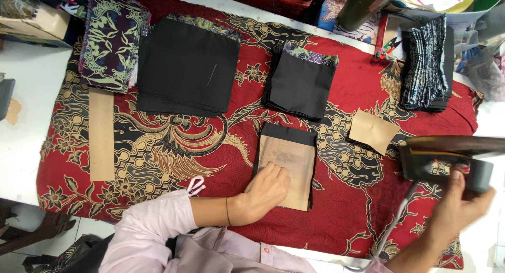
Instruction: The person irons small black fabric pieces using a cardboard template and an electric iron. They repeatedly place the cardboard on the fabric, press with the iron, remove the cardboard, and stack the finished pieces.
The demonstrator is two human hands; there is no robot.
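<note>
Left hand (264, 191): flat and open on stiff tan paper square (286, 170) over black cloth (288, 133).
Right hand (458, 207): curled tight round dark iron (444, 160), near right.

Bright, even overhead light, soft short shadows only. Red patterned cloth (347, 94) sharp at centre. To its right, the iron (447, 160) and right hand (455, 207) are motion-blurred. No glare. Slight wide-angle bending past the cloth's corners.

Left hand (265, 191) flat, palm down, fingers pointing toward 1 o'clock, forearm extended from 9. Right hand (458, 207) at 4 o'clock, raised, fingers curled in a grip.
</note>
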